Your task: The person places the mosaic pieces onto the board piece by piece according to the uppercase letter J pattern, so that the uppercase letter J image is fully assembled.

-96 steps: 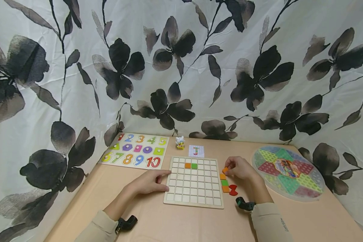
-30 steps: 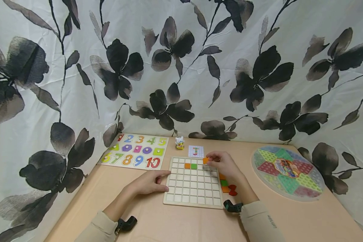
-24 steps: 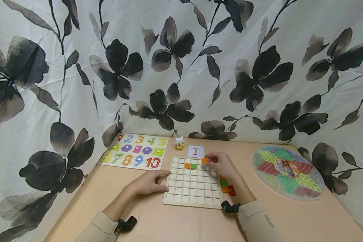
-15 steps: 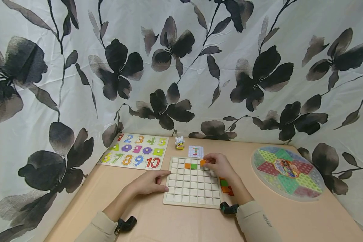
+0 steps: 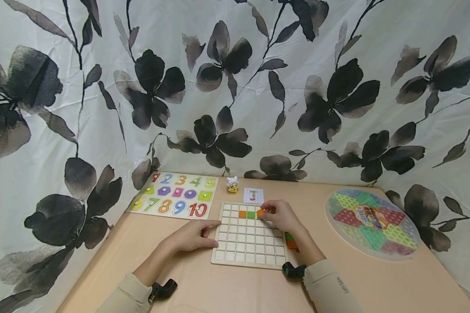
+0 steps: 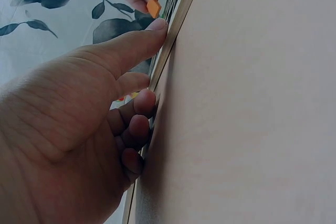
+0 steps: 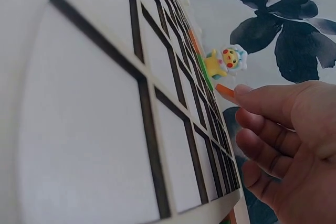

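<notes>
In the head view, a pale wooden grid board [image 5: 249, 248] lies on the table with an orange tile [image 5: 243, 214] and a green tile [image 5: 251, 214] side by side near its far edge. My right hand [image 5: 283, 216] pinches another orange square tile [image 5: 260, 213] between thumb and fingers, just right of the green one. The right wrist view has this held tile [image 7: 225, 91] tilted, close over the board's grid. My left hand [image 5: 192, 235] rests against the board's left edge, thumb and index fingertips touching the rim. Its thumb [image 6: 134, 45] is stretched out in the left wrist view.
A small card with a coloured pattern [image 5: 253, 195] and a toy figurine [image 5: 233, 184] stand beyond the board. A number puzzle board [image 5: 174, 195] lies far left, a round patterned disc [image 5: 373, 224] at right. Loose tiles [image 5: 291, 240] sit right of the board, partly behind the right forearm.
My right hand has carried an orange tile from the loose pieces at right, leftward over the board to beside the green tile. The left hand has stayed at the board's edge.
</notes>
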Motion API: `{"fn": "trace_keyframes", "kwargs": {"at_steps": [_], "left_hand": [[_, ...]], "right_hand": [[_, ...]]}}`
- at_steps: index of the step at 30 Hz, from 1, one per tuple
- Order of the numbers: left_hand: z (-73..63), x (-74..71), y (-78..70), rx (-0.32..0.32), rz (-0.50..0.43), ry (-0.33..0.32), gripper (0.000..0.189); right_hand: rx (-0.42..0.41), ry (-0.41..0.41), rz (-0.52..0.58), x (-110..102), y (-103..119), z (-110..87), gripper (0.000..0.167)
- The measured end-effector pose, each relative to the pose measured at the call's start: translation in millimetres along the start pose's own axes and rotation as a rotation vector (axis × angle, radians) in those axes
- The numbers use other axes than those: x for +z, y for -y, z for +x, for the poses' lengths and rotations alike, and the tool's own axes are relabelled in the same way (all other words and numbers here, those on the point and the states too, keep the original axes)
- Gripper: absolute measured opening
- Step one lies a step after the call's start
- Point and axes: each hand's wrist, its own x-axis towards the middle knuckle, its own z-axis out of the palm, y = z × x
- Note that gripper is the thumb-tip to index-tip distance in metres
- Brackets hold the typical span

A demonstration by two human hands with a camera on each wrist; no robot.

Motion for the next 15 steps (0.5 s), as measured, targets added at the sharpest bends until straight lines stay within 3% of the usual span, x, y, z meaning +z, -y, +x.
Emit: {"fn": "trace_keyframes", "kwargs": {"at_steps": [15], "left_hand": [[-0.8,-0.3,-0.4,0.005,0.013,-0.005,0.069]], "right_hand": [[0.022,0.008,-0.063,6.2,-3.5,-0.2,0.016]]}}
